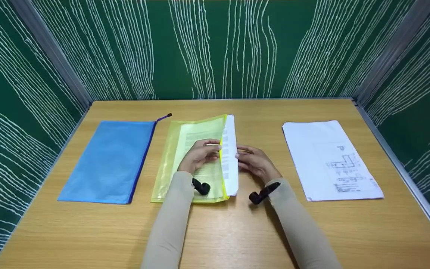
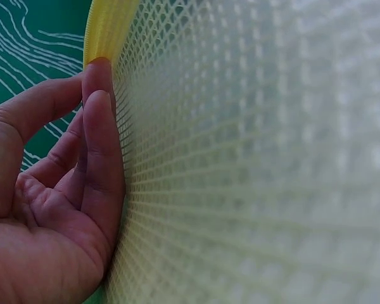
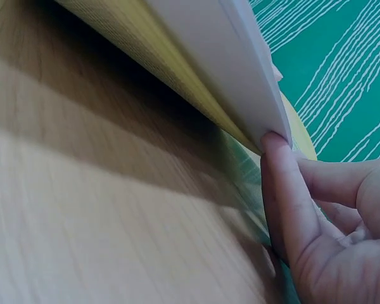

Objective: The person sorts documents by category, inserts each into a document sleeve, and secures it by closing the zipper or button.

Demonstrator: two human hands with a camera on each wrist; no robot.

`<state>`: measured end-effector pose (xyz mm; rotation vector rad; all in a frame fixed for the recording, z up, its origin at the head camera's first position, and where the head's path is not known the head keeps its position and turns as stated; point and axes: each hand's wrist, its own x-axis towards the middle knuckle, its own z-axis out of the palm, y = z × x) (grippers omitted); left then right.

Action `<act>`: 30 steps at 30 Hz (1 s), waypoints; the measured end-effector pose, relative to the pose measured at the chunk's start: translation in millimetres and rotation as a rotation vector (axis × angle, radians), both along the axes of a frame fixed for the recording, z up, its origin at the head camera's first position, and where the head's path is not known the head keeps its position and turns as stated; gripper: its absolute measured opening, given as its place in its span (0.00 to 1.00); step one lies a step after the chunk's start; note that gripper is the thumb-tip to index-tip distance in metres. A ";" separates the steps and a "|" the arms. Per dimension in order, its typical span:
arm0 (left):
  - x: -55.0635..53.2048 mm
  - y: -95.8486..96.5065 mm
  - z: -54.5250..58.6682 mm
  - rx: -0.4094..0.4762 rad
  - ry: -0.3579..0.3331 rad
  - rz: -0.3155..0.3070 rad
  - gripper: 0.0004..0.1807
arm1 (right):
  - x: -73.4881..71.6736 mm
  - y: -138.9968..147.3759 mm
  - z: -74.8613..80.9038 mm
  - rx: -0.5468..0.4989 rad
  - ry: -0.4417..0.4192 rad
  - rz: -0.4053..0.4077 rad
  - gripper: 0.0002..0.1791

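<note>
A yellow mesh zipper pouch (image 1: 162, 179) lies at the middle of the table, a stack of printed paper (image 1: 231, 149) partly inside it and jutting out along its right side. My left hand (image 1: 200, 155) pinches the yellow zipper edge (image 2: 107, 28) between thumb and fingertips, lifting the top layer over the sheets. On the other side, my right hand (image 1: 256, 162) grips the outer edge of the stack; in the right wrist view the thumb presses on the paper's edge (image 3: 266, 82). The rest of the stack shows through the yellow mesh.
To the left lies a blue zipper pouch (image 1: 106, 160) with a dark zipper edge and a pull tab toward the back. Another stack of paper (image 1: 323, 160), with a printed drawing, lies on the right. Green panels (image 1: 215, 48) with white lines surround the wooden table (image 1: 88, 239).
</note>
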<state>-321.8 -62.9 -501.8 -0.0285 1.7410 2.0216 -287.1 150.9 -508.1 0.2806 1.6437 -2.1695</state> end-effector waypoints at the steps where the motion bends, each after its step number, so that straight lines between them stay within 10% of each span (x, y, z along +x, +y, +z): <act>1: 0.0 0.4 0.2 0.001 -0.003 0.002 0.18 | -0.2 -0.4 0.3 0.001 0.001 0.001 0.31; 30: 0.4 6.2 1.5 0.046 -0.017 0.011 0.19 | 1.0 -18.6 5.1 0.107 0.034 -0.079 0.27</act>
